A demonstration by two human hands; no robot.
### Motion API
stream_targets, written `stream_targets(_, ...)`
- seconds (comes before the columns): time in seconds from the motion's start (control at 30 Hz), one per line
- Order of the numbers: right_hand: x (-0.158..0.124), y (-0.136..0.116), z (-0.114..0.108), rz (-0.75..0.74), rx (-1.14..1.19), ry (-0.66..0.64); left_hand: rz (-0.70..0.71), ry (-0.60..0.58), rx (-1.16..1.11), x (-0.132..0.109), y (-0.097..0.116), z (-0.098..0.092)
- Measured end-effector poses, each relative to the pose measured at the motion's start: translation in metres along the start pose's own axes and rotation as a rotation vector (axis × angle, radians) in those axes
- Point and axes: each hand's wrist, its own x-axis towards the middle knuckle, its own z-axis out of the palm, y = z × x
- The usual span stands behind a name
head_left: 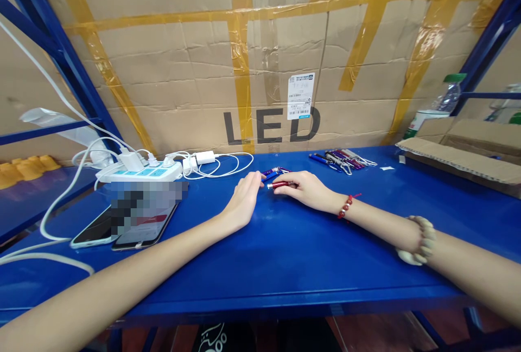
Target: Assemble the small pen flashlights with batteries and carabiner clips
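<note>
In my right hand (303,186), fingers curled round it, is a small red metal penlight-like tube (278,184) with a silver tip pointing left. My left hand (244,200) rests on its edge on the blue table, fingers stretched out together, close to the tube's tip. Just beyond both hands lie a few blue metal tubes (269,174) of similar shape, partly hidden by my fingers. Farther back to the right is a row of several such tubes (337,161) in blue, red and purple, with pale wrist cords.
At left stand a white power strip (146,173) with chargers and looping cables, and two phones (142,230) on the blue table (260,265). An open cardboard box (459,162) and a green-capped bottle (431,108) are at right. A large taped carton (183,70) closes off the back.
</note>
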Motion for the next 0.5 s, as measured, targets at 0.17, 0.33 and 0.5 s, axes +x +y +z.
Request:
stream_targets(0.17,0.0003,0.0007,0.0001,0.007,-0.008,0.002,-0.006,-0.004,-0.018,-0.0003,0.0005,0.0001)
stream_targets(0.33,-0.0002,-0.0004,-0.0008,-0.009,-0.015,0.006,-0.007,-0.007,-0.022,-0.0003,0.0009,0.0004)
stream_targets(0.5,-0.0001,-0.0007,-0.0001,-0.028,-0.016,0.01,-0.01,-0.01,-0.017,0.0,0.0009,0.0001)
